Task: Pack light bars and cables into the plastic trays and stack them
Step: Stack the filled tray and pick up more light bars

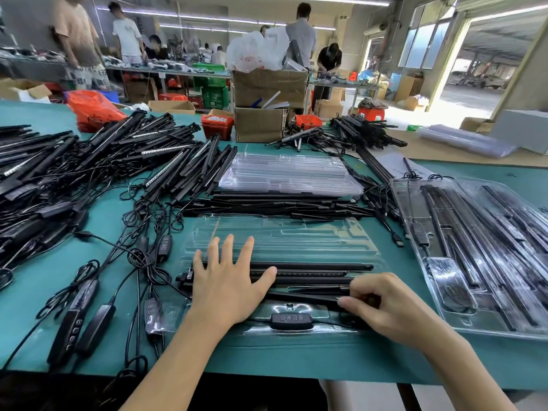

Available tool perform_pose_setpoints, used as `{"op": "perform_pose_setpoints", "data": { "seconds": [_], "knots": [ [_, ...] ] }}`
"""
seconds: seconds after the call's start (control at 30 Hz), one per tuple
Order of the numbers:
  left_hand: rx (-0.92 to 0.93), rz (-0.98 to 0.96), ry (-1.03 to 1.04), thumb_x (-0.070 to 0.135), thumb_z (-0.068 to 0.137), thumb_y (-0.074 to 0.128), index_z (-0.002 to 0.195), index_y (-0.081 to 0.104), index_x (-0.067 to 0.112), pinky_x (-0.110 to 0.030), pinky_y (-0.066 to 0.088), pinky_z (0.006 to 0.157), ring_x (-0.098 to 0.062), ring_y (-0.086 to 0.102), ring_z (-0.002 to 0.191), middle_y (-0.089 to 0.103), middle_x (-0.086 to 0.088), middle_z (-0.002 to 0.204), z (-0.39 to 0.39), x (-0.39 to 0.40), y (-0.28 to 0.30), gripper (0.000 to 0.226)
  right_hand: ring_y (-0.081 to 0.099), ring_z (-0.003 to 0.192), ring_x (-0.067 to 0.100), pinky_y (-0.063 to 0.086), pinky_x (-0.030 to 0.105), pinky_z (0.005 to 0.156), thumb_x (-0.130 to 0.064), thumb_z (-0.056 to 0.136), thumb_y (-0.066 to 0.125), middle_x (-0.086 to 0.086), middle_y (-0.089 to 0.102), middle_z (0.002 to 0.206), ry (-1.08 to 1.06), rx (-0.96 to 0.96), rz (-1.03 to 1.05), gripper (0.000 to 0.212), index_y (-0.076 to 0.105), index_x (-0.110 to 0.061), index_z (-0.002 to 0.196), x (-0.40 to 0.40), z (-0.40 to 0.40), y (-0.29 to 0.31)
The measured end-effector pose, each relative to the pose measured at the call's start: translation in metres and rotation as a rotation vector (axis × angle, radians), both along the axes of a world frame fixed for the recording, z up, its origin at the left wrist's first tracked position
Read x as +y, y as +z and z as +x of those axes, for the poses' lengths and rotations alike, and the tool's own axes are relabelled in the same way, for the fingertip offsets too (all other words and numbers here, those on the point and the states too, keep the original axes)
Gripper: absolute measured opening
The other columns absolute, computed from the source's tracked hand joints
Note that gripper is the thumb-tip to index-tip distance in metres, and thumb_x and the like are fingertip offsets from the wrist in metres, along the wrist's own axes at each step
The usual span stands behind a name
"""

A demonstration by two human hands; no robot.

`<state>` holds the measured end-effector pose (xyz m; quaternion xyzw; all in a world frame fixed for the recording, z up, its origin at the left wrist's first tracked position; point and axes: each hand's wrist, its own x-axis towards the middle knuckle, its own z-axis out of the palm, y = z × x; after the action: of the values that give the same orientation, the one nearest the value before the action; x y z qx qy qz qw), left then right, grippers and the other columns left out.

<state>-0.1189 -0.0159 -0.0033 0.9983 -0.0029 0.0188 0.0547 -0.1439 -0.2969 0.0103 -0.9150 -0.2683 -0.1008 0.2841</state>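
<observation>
On the green counter [267, 360] a clear tray [281, 235] lies in front of the person. Several black light bars [311, 272] already sit in its near half, and a cable controller [292, 320] rests in the front pocket. The left hand [228, 286] lies flat on the bars, its grip apart with fingers spread. The right hand [388, 307] has its grip pinched together on the end of one bar [305, 297]. Filled trays [480, 253] are stacked at the right, empty trays [287, 173] behind.
</observation>
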Motion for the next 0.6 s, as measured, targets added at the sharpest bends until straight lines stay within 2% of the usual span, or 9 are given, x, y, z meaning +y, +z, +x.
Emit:
{"op": "perform_pose_setpoints", "data": {
  "seconds": [0.1, 0.17, 0.27, 0.33, 0.47, 0.53, 0.6],
  "knots": [
    [0.003, -0.001, -0.001, 0.080, 0.087, 0.006, 0.158, -0.002, 0.037, -0.056, -0.002, 0.121, -0.027, -0.010, 0.153, -0.002, -0.003, 0.168, 0.000, 0.000, 0.001, 0.084, 0.047, 0.062, 0.015, 0.044, 0.040, 0.059, -0.037, 0.087, 0.061, -0.007, 0.051, 0.064, -0.032, 0.052, -0.045, 0.029, 0.046, -0.022, 0.068, -0.003, -0.002, 0.002],
    [0.002, -0.003, 0.000, 0.080, 0.086, 0.005, 0.158, -0.002, 0.037, -0.056, -0.002, 0.121, -0.027, -0.010, 0.153, -0.002, -0.004, 0.168, 0.000, 0.000, 0.001, 0.085, 0.053, 0.073, 0.013, 0.047, 0.036, 0.067, -0.034, 0.085, 0.070, -0.010, 0.056, 0.074, -0.038, 0.074, -0.006, 0.022, 0.050, -0.029, 0.076, -0.006, -0.004, 0.003],
    [0.002, -0.002, 0.000, 0.080, 0.085, 0.004, 0.158, -0.001, 0.037, -0.056, -0.002, 0.121, -0.027, -0.010, 0.153, -0.001, -0.003, 0.168, 0.000, 0.000, 0.001, 0.085, 0.048, 0.089, 0.010, 0.041, 0.022, 0.077, -0.037, 0.075, 0.087, -0.014, 0.052, 0.084, -0.085, 0.001, 0.001, 0.040, 0.047, -0.031, 0.080, -0.008, -0.005, 0.004],
    [-0.001, -0.003, 0.000, 0.080, 0.086, 0.005, 0.158, -0.001, 0.037, -0.056, -0.002, 0.121, -0.027, -0.009, 0.153, -0.001, -0.003, 0.168, 0.000, 0.000, 0.001, 0.085, 0.046, 0.086, 0.008, 0.039, 0.021, 0.073, -0.049, 0.066, 0.088, -0.014, 0.050, 0.081, -0.128, -0.014, -0.015, 0.049, 0.044, -0.029, 0.073, -0.007, -0.006, 0.006],
    [-0.004, -0.006, 0.001, 0.080, 0.086, 0.005, 0.158, -0.001, 0.037, -0.056, -0.001, 0.121, -0.027, -0.009, 0.153, -0.001, -0.003, 0.168, -0.001, 0.000, 0.001, 0.085, 0.044, 0.065, 0.008, 0.031, 0.025, 0.054, -0.063, 0.061, 0.082, -0.017, 0.053, 0.071, -0.182, -0.012, -0.071, 0.060, 0.035, -0.027, 0.061, -0.006, -0.010, 0.008],
    [-0.001, -0.007, 0.001, 0.080, 0.086, 0.005, 0.158, -0.002, 0.037, -0.056, -0.002, 0.121, -0.028, -0.009, 0.153, -0.001, -0.003, 0.168, -0.001, 0.000, 0.001, 0.085, 0.043, 0.060, 0.009, 0.031, 0.024, 0.051, -0.069, 0.061, 0.078, -0.016, 0.052, 0.064, -0.195, -0.018, -0.090, 0.061, 0.036, -0.024, 0.059, -0.005, -0.012, 0.008],
    [0.000, -0.005, -0.001, 0.080, 0.087, 0.006, 0.158, -0.002, 0.037, -0.056, -0.002, 0.121, -0.028, -0.009, 0.153, -0.002, -0.003, 0.168, -0.001, 0.000, 0.001, 0.084, 0.044, 0.059, 0.010, 0.034, 0.024, 0.053, -0.079, 0.064, 0.064, -0.013, 0.051, 0.058, -0.199, 0.018, -0.141, 0.063, 0.040, -0.022, 0.060, -0.006, -0.013, 0.007]
  ]
}}
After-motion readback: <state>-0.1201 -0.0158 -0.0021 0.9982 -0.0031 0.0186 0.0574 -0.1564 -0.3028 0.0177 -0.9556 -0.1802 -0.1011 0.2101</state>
